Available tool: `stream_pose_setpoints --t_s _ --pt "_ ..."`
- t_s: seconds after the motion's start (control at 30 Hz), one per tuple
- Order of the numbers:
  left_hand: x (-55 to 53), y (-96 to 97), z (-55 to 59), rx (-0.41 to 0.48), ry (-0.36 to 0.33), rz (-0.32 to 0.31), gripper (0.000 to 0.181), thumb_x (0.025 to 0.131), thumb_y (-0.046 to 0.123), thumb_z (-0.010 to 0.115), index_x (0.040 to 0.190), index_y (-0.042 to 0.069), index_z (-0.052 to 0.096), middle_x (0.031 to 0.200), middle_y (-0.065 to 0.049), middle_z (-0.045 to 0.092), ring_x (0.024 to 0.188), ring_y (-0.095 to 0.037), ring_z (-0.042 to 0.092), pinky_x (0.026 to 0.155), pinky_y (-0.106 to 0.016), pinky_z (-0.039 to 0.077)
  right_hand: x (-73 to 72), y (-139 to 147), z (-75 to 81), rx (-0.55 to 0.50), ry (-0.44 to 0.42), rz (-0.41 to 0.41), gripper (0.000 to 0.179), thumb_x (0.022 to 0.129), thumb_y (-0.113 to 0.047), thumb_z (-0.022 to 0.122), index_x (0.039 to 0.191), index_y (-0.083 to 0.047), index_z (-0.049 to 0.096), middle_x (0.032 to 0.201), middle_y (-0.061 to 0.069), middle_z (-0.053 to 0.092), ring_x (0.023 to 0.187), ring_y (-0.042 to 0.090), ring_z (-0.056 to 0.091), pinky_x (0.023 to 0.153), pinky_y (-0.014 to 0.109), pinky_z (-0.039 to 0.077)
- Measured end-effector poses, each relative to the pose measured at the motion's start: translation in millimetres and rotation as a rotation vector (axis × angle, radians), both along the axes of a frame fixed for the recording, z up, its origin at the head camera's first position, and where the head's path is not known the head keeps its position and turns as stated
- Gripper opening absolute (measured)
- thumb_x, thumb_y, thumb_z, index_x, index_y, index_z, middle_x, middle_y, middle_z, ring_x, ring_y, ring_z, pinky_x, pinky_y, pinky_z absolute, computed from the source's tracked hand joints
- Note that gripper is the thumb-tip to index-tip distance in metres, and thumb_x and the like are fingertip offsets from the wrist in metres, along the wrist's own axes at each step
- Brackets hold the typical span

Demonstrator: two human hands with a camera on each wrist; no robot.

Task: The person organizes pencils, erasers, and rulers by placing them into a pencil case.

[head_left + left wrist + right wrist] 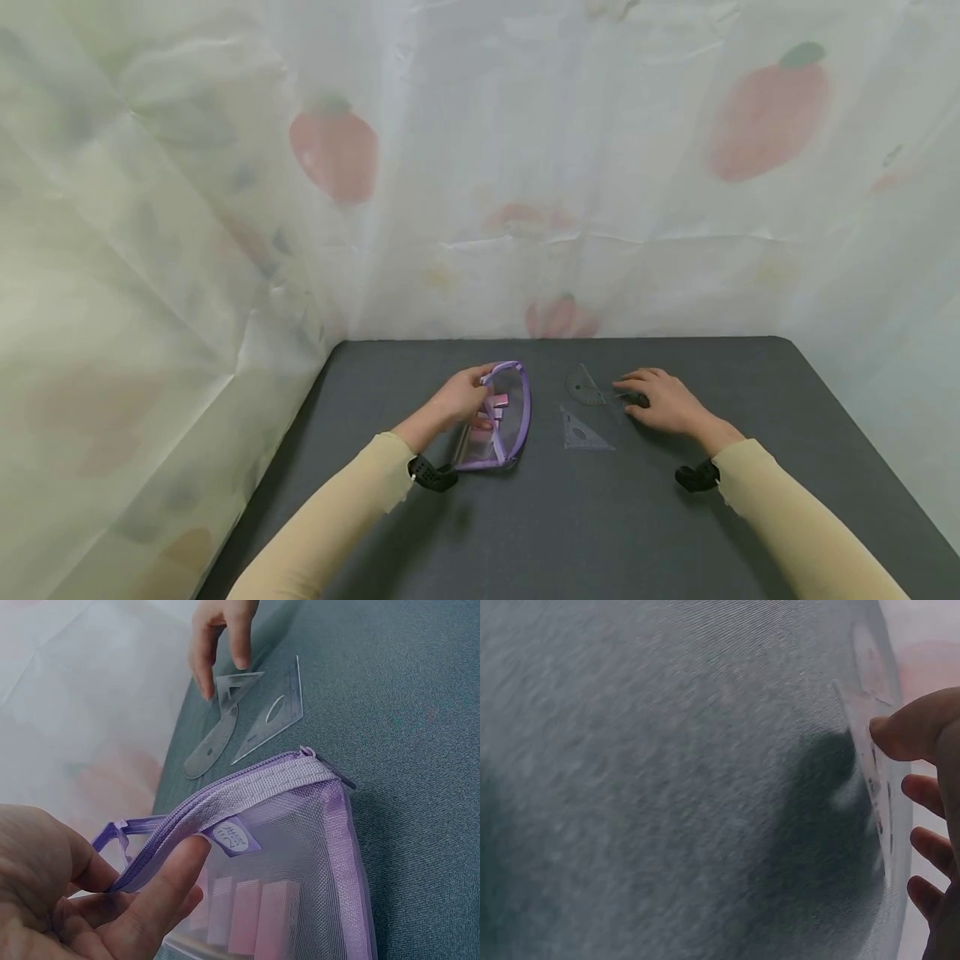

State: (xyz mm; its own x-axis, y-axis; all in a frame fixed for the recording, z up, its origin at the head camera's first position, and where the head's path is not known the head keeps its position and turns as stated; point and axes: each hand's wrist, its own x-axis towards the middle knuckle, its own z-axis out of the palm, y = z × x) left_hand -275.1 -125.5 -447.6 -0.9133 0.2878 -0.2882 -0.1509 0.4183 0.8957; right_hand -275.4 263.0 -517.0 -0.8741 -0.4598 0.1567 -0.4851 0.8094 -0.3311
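Note:
My left hand (462, 398) grips the rim of a see-through mesh pencil case (525, 414) with purple trim, its zip parted at the top. Through the mesh, in the left wrist view, several pink and pale blocks (246, 915) show. To the right of the case, a clear protractor (587, 388) and a clear set square (582, 435) lie on the table. My right hand (666, 403) pinches a second, smaller set square (232, 691), which the right wrist view shows tilted nearly edge-on by the thumb (904, 731).
The dark grey table (570, 533) has a back edge close beyond the hands. A pale curtain (480, 275) with strawberry prints hangs behind it and down both sides. Black straps with small devices (432, 474) sit on the wrists.

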Motion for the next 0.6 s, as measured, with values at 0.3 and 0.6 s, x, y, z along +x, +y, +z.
stream_pose_setpoints --t_s 0.3,0.6 --pt "-1.8 1.7 -0.5 -0.017 -0.027 0.001 0.057 0.108 0.006 0.044 0.163 0.015 0.03 0.156 -0.034 0.033 0.067 -0.025 0.067 0.069 -0.046 0.066 11.4 6 -6.0 0.055 -0.004 0.022 0.05 0.1 -0.032 0.067 0.143 -0.008 0.061 0.15 0.022 0.049 0.137 0.051 0.039 0.108 0.075 0.032" --pt "-1.6 1.1 -1.3 -0.02 -0.023 0.004 0.056 0.109 0.006 0.044 0.163 0.017 0.032 0.156 -0.033 0.034 0.056 -0.019 0.059 0.07 -0.048 0.066 25.3 11 -10.8 0.124 0.055 -0.041 0.058 0.1 -0.044 0.064 0.148 -0.013 0.057 0.149 0.021 0.05 0.133 0.048 0.044 0.106 0.074 0.035"
